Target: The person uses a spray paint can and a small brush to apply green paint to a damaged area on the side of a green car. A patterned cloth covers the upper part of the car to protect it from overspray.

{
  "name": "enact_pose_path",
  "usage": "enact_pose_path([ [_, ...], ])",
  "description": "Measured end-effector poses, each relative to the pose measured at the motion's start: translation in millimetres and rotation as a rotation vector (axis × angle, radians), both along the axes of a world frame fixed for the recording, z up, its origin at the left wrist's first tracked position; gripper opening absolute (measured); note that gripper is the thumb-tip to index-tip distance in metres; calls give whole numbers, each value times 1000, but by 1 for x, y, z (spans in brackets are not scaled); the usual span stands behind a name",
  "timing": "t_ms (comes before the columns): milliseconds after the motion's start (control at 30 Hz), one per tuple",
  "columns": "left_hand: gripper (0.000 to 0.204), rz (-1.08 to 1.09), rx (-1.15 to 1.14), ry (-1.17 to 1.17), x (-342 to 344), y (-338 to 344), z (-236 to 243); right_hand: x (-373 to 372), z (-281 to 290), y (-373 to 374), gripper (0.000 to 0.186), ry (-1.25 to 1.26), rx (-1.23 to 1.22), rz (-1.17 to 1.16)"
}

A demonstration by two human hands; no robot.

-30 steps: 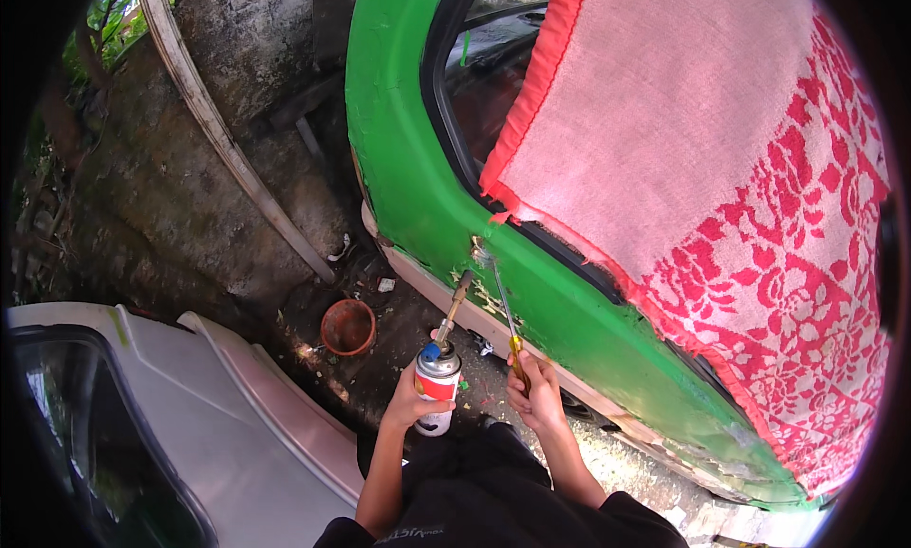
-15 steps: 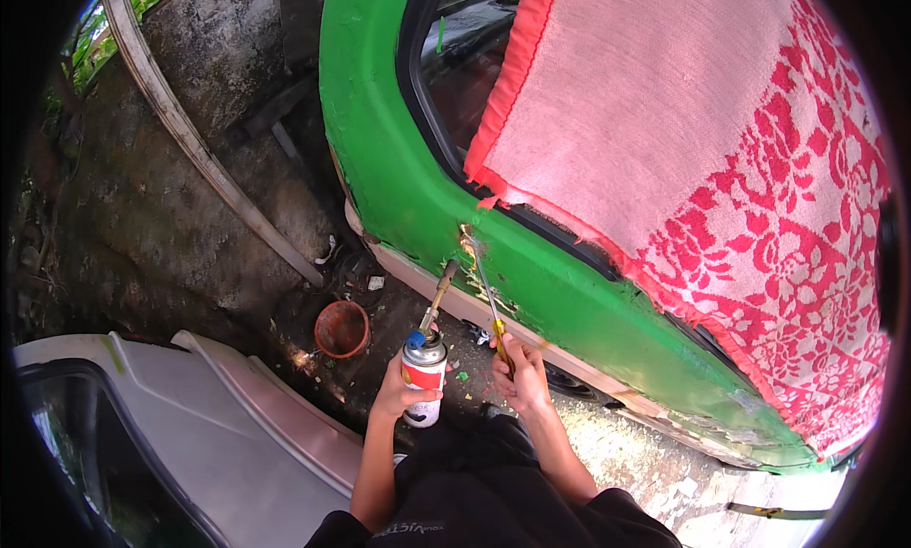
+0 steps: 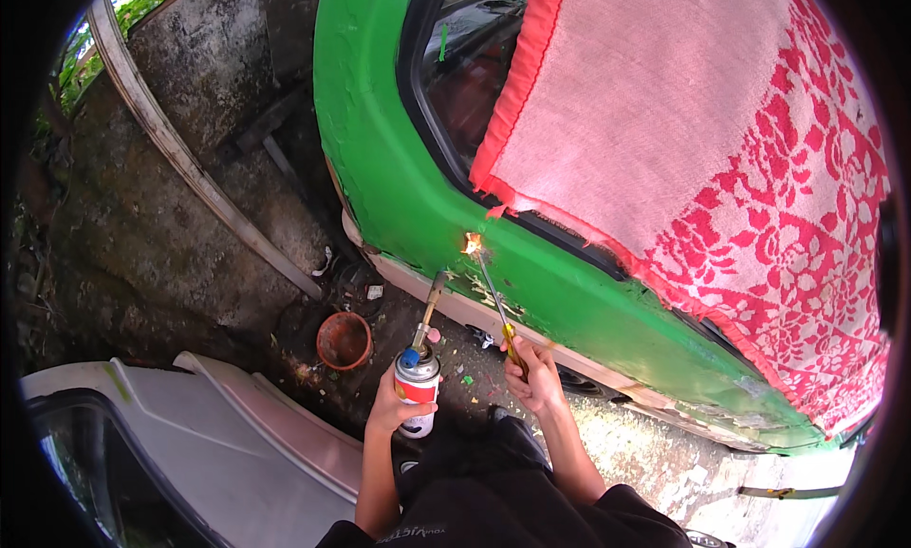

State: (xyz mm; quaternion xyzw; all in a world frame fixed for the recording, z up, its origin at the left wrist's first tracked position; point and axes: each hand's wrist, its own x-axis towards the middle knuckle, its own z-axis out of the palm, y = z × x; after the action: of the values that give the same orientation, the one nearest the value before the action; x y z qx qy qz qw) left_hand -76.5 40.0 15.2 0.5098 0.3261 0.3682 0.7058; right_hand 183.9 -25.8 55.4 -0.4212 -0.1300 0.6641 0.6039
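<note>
My left hand (image 3: 388, 408) is closed around a gas torch (image 3: 418, 387), a white and red canister with a blue knob and a brass nozzle tube. The tube's tip points at the green vehicle body (image 3: 399, 187). In my right hand (image 3: 537, 375) is a screwdriver (image 3: 511, 344) with a yellow handle. Its long shaft reaches up to the green panel, where the tip meets a small bright orange glow (image 3: 473, 244) below the window corner. Around and below that spot the paint is scraped and pale.
A pink and red floral towel (image 3: 721, 140) covers much of the window. A terracotta pot (image 3: 343, 340) stands on the littered ground at left. Close on the left is a grey vehicle panel (image 3: 247, 453). A long curved strip (image 3: 180, 154) leans against the stained wall.
The orange glow at the screwdriver's tip has grown brighter. Both hands have shifted slightly, the torch a little down and left in view, the screwdriver hand a little right.
</note>
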Motion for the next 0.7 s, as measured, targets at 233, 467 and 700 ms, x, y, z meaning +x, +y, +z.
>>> enact_pose_path([
  [233,66,184,-48,-41,-43,-19,-6,11,-3,-1,31,80,21,61],
  [467,65,282,-15,-86,-43,-26,0,9,-8,-4,33,18,0,12],
  [700,67,229,-27,-106,-26,-35,-7,13,-6,-7,30,-59,10,-4],
])
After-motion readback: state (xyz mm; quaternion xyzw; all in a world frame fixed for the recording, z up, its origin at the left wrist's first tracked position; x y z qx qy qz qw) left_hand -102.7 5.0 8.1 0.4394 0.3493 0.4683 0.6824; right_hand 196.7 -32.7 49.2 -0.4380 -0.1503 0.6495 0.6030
